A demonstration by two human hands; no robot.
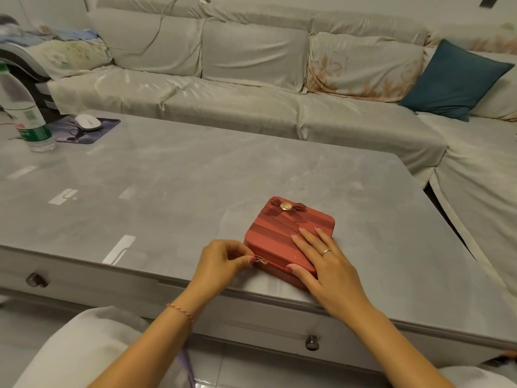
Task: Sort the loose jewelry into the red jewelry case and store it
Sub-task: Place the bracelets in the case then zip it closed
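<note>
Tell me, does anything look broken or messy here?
Nothing stands out. The red case lies flat and shut near the table edge, the left hand pinching its zip pull, the right hand flat on the lid. The bottle stands upright.

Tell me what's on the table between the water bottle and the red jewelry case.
Nothing: in the head view, the grey table is bare between the water bottle and the red jewelry case. The mouse on its pad sits farther back, off that line.

dim, even indoor light, pale ceiling-light glare on the glossy table (195, 169), wide-angle bending at edges.
</note>
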